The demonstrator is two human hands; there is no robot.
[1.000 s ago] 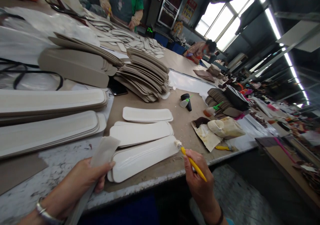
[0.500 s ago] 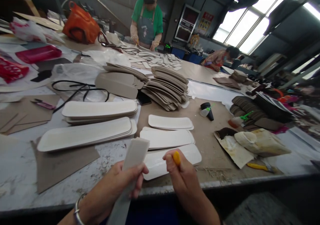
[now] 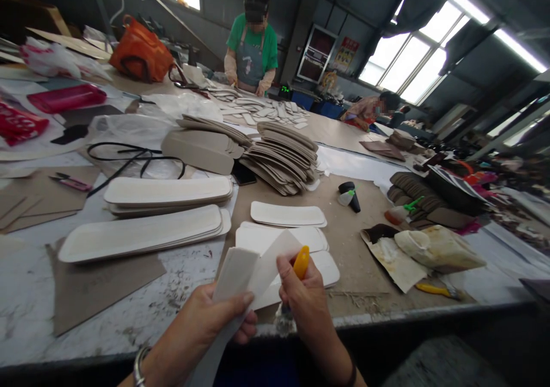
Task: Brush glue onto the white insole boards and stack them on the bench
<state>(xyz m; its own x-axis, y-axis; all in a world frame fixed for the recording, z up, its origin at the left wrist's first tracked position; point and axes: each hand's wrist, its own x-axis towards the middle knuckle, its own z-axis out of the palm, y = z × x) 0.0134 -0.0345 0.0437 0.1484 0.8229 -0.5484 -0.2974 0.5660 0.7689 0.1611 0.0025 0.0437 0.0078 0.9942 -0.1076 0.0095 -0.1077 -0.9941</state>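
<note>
While hands hold strips, brush | green-tipped bottle: amber liquid

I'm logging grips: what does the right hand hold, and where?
The right hand grips a yellow brush by its handle and pinches a pale strip near its upper end.

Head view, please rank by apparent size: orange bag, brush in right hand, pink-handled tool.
1. Orange bag
2. Brush, partly hidden by the right hand and nearer the camera
3. Pink-handled tool

Stacked panels and worktable show a workshop
</note>
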